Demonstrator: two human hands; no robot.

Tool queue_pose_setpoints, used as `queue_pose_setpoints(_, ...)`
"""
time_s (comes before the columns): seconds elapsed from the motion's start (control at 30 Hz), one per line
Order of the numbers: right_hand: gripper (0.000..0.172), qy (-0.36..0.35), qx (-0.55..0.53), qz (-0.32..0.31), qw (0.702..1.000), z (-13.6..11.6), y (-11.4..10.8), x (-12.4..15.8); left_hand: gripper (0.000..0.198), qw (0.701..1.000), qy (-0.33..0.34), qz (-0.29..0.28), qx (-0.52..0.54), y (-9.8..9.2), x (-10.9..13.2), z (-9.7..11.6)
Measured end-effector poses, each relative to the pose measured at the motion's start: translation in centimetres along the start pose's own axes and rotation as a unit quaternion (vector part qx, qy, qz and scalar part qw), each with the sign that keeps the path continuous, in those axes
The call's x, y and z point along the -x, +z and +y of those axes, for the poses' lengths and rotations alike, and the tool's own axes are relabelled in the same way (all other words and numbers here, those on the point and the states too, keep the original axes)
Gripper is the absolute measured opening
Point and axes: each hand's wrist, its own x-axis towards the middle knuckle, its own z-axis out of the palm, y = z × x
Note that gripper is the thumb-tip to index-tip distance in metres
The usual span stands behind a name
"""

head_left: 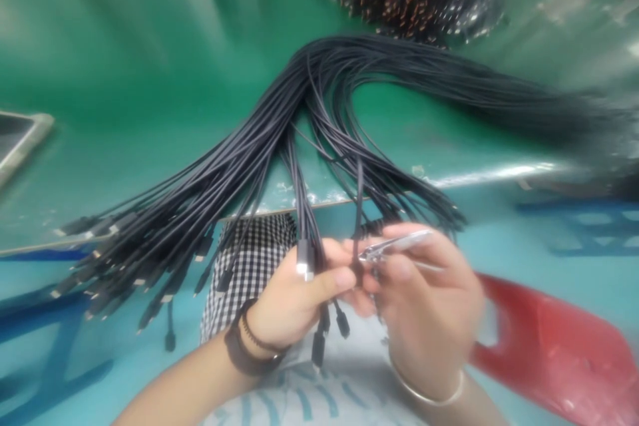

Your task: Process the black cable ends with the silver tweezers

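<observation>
Cables [272,120] over table edge [332,202]; hands [294,299] beyond

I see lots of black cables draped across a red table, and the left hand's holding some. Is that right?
Not quite: the table is green, as the head view shows. The black cables are draped across it, and the left hand is holding some.

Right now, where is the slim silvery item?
In the head view, the slim silvery item is right of centre, in the right hand, its tip beside a black cable and just right of the left hand.
</observation>
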Motion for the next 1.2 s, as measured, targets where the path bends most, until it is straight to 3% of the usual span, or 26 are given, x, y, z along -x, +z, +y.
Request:
queue_pose_setpoints(0.7,0.016,-0.069,0.075,-0.023,0.995,0.2,-0.1,-0.2,0.017,1.000,0.019,-0.008,-0.019,-0.6,0.3,-0.2)
queue_pose_setpoints(0.93,0.007,-0.045,0.119,0.035,0.991,-0.4,0.7,-0.5,0.017,0.999,0.018,0.005,-0.030,-0.1,0.4,0.1)
queue_pose_setpoints(1.07,0.005,-0.012,0.065,0.026,0.998,-0.4,0.8,-0.7,0.021,0.999,0.008,0.011,-0.039,0.3,0.4,0.6)
queue_pose_setpoints(1.2,0.013,-0.022,0.005,0.008,1.000,-0.1,0.3,-0.5,0.028,0.995,0.029,0.032,-0.087,0.4,0.6,0.6)
